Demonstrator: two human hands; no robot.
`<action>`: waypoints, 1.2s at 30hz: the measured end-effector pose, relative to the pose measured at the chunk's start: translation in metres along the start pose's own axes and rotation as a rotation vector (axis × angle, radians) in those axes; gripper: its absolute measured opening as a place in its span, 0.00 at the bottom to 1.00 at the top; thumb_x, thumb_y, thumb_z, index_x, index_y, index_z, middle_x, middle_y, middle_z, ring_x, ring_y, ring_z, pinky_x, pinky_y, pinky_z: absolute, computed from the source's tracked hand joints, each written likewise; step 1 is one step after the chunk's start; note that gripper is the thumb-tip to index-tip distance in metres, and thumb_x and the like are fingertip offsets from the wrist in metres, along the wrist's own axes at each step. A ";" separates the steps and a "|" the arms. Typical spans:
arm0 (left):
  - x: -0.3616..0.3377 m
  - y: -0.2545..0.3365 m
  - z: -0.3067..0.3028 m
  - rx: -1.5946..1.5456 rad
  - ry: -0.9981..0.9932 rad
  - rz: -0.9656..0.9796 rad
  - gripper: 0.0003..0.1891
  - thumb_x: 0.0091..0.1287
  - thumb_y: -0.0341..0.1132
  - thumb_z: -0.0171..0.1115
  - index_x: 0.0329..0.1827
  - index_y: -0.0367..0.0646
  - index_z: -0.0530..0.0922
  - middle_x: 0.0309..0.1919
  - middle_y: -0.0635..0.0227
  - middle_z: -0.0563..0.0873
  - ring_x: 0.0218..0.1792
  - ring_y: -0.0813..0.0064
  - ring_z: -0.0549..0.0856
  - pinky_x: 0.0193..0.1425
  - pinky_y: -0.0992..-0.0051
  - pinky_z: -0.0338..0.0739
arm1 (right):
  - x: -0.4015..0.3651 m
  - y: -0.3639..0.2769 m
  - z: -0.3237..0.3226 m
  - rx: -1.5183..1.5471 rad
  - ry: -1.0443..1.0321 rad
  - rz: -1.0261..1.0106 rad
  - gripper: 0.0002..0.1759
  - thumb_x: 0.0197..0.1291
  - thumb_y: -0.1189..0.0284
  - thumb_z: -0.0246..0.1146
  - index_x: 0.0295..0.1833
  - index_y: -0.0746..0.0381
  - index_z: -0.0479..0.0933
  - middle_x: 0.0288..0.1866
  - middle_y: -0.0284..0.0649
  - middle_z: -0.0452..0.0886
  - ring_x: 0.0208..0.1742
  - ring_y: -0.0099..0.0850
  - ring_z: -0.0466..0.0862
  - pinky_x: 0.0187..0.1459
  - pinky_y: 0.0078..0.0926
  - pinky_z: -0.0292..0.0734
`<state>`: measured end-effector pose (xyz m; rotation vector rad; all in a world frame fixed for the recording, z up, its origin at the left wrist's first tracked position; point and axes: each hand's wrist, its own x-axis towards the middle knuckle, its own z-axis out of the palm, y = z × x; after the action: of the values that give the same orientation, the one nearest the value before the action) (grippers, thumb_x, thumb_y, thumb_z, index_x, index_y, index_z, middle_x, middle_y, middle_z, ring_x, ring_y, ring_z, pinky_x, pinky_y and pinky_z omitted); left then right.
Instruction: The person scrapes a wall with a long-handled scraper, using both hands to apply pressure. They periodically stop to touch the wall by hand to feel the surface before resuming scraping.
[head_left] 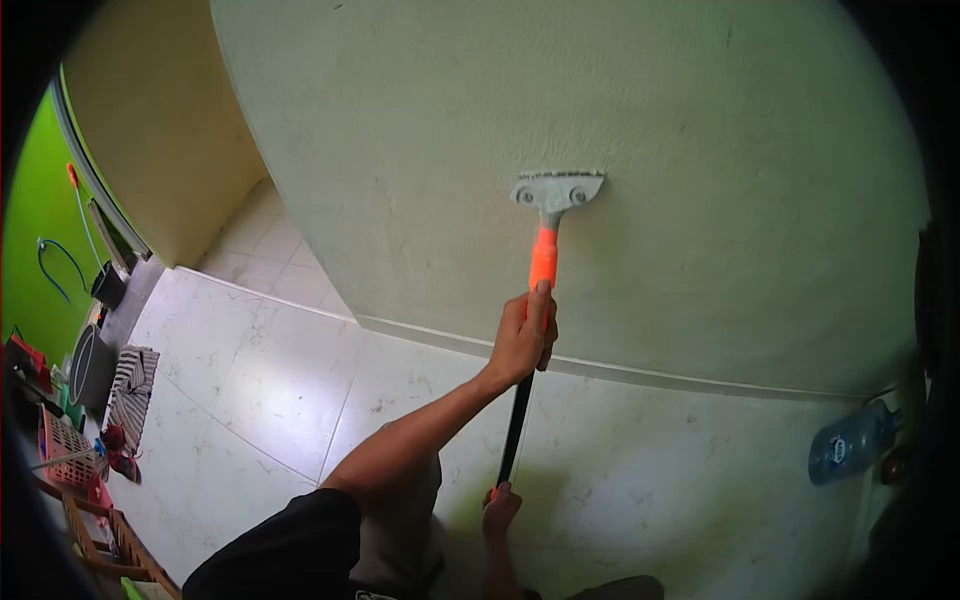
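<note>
A long-handled scraper (556, 192) has its wide grey metal head against the pale green wall (450, 130). Two bolts show on the head, below the blade edge. The neck grip is bright orange and the shaft is black. My left hand (522, 335) is wrapped around the handle at the lower part of the orange grip. Lower down, my right hand (501, 508) is closed around the end of the black shaft, where a bit of orange shows. The wall around the blade looks slightly rough.
White marbled floor tiles (290, 400) meet the wall at a low baseboard. A blue water jug (850, 443) lies at the right. On the left are a doorway, a striped cloth (132, 385), a grey basin (92, 365), a pink basket (68, 450) and a wooden rack (125, 545).
</note>
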<state>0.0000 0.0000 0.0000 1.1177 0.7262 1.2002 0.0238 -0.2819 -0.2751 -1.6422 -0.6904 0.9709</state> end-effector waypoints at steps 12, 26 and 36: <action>0.036 0.028 0.001 0.071 -0.080 0.100 0.31 0.85 0.59 0.42 0.27 0.44 0.65 0.13 0.74 0.67 0.07 0.81 0.67 0.10 0.76 0.63 | 0.045 -0.009 0.054 0.055 0.040 0.011 0.36 0.80 0.49 0.48 0.19 0.59 0.65 0.12 0.33 0.68 0.13 0.25 0.71 0.18 0.29 0.63; 0.030 0.044 0.000 0.038 -0.065 0.037 0.31 0.84 0.60 0.43 0.27 0.45 0.65 0.13 0.75 0.65 0.07 0.81 0.65 0.10 0.75 0.62 | 0.012 -0.032 0.052 0.054 0.056 -0.037 0.38 0.80 0.47 0.48 0.18 0.62 0.67 0.12 0.34 0.69 0.14 0.26 0.72 0.20 0.31 0.66; 0.031 0.042 0.002 0.074 -0.010 0.077 0.32 0.84 0.62 0.42 0.25 0.46 0.64 0.12 0.76 0.65 0.07 0.81 0.66 0.09 0.76 0.60 | 0.022 -0.026 0.042 0.038 0.050 -0.141 0.39 0.80 0.48 0.50 0.17 0.63 0.68 0.11 0.33 0.69 0.14 0.26 0.72 0.21 0.31 0.65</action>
<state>-0.0049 0.0282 0.0433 1.2215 0.7309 1.2401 -0.0006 -0.2360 -0.2601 -1.5576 -0.7388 0.8339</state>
